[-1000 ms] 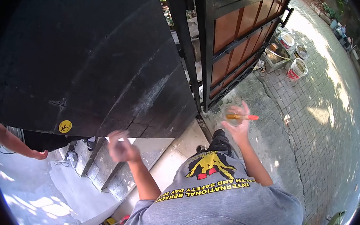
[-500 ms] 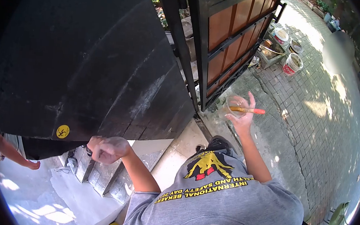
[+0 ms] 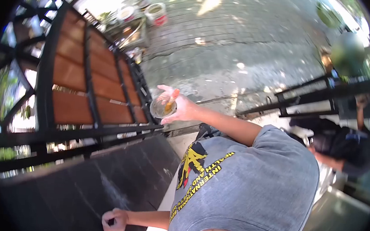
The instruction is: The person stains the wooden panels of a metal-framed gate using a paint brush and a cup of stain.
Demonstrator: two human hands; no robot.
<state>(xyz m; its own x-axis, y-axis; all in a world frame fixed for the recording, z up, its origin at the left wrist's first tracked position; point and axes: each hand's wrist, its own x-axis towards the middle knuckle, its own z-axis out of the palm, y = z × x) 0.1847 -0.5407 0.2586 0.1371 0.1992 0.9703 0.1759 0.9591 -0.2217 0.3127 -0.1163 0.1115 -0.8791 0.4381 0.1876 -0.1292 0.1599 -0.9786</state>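
My right hand [image 3: 184, 109] is wrapped round a clear plastic cup [image 3: 156, 109], fingers whitish with powder or paint. A brush with an orange handle [image 3: 175, 94] leans in the cup, its handle sticking out past the rim. My left hand [image 3: 114, 224] is low at the left, over the black panel [image 3: 78, 196], with the fingers curled into a ring round a dark spot; I cannot tell whether it holds anything.
A black metal gate with brown panels [image 3: 71, 69] stands close on the left. White buckets [image 3: 156, 14] sit beyond it on the paving [image 3: 226, 36]. Another black gate [image 3: 291, 95] runs along the right. A person in dark clothes [image 3: 347, 145] is at the right.
My view has swung to the right, bringing the person and second gate into sight. The cup and brush stay in my right hand; my left hand shows lower in view.
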